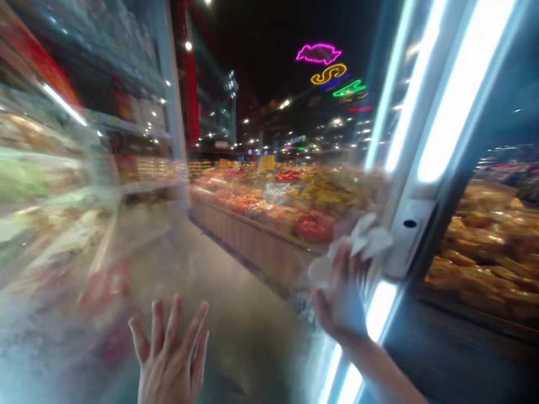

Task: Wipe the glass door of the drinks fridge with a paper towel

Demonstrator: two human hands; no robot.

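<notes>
My left hand (170,353) is raised flat at the bottom of the view, fingers stretched out and slightly apart, pressed against or close to a glass door (105,235) that shows faint reflections of shelves. It holds nothing. My right hand (343,297) reaches up against the edge of the lit door frame (410,235) and grips a crumpled white cloth or tissue (366,241). The picture is smeared by motion.
Behind the glass on the left are shelves of packaged food (37,185). A long display of red and yellow produce (295,196) runs along an aisle. On the right, baked goods (492,247) lie behind glass. Neon signs (328,67) hang overhead.
</notes>
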